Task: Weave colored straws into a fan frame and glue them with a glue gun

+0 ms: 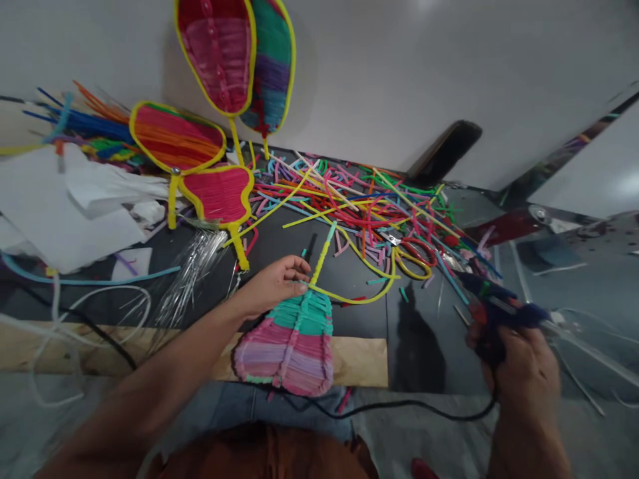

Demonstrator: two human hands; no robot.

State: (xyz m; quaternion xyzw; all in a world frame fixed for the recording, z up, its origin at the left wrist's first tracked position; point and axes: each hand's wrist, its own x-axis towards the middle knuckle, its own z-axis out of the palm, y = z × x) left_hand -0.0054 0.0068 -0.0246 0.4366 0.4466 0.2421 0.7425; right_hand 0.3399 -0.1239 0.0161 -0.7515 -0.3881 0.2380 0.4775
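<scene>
My left hand (279,283) pinches near the base of a fan's handle, where the end of a long yellow pipe cleaner (357,301) meets it. This fan (304,342) lies flat at the table's front edge, its teal, pink and lilac pipe-cleaner rows split by a centre rib. Yellow is wound up its thin handle (324,256), leaving a mint tip. The pipe cleaner's free length curves away to the right. Off to the right, my right hand (524,366) grips a dark blue hot glue gun (509,306), its cord trailing toward my lap.
Loose pipe cleaners (349,193) heap along the wall, with scissors (414,256) at their edge. Yellow-rimmed fans (219,60) lean at the back; others (177,136) stand left. White paper (64,206) and silver tinsel strands (192,273) lie left. A black cord (399,404) crosses the front.
</scene>
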